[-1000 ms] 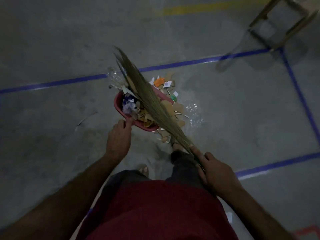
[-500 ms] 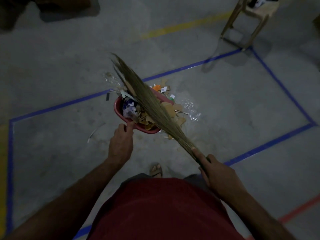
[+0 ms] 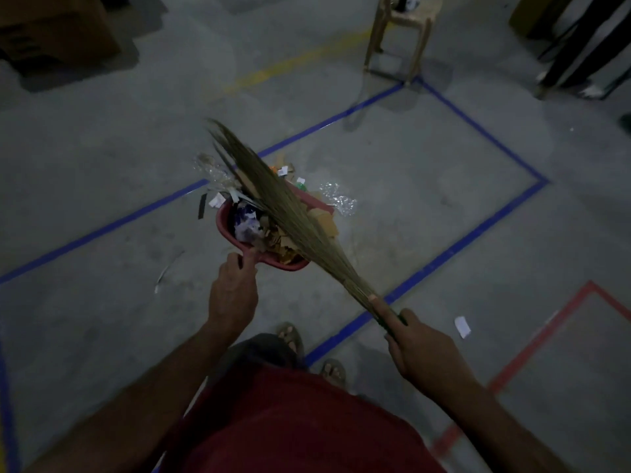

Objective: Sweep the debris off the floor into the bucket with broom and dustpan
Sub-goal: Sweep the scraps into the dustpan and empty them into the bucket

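Item: dustpan [image 3: 263, 233], loaded, pinched at near rim by left hand [image 3: 233, 295]. Right hand [image 3: 418, 349] grips broom [image 3: 290, 213] (bristles over pan). I note it lifted since; bucket unseen.

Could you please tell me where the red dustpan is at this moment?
In the head view the red dustpan sits centre frame, gripped at its near rim by the left hand, under the broom bristles, loaded with debris.

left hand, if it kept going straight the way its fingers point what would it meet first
The left hand already holds the near rim of the red dustpan. Pushed straight on, it would probably meet the debris piled in the pan first, then the broom bristles lying over it; depth is unclear.
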The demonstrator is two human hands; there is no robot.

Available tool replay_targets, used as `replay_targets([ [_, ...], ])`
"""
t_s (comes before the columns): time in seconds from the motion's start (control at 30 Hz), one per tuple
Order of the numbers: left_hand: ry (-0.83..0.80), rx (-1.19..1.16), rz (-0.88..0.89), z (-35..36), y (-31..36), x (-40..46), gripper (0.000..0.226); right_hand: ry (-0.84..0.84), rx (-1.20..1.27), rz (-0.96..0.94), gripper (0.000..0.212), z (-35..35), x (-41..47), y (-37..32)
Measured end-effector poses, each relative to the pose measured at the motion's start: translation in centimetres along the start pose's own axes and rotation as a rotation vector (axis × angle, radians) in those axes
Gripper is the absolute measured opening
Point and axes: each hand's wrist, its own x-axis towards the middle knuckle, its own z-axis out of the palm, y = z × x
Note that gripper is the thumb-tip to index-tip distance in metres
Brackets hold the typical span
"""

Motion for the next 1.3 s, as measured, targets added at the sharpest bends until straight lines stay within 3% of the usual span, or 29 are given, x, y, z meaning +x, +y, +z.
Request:
replay_targets([
  [0.37,-0.027,-0.028,0.230,-0.8,0.4,-6.0,0.039,0.124,0.012,0.220,0.088,3.9,-12.8,-5.9],
  [0.7,-0.132,-0.050,0.526,-0.9,-1.6,-12.9,0.038,0.096,0.125,0.524,0.081,8.8,-24.7,-16.5],
  [0.9,-0.214,-0.090,0.694,-0.7,1.6,-17.3,0.037,0.138,0.172,0.697,0.081,11.1,-31.7,-19.7],
  [1.1,-0.273,-0.074,0.848,0.0,5.8,-20.8,0.057,0.181,0.197,0.820,0.075,13.4,-38.0,-20.2],
  [1.3,-0.292,-0.047,0.995,0.4,12.3,-26.6,0.053,0.247,0.142,1.006,0.069,14.1,-44.4,-20.2],
])
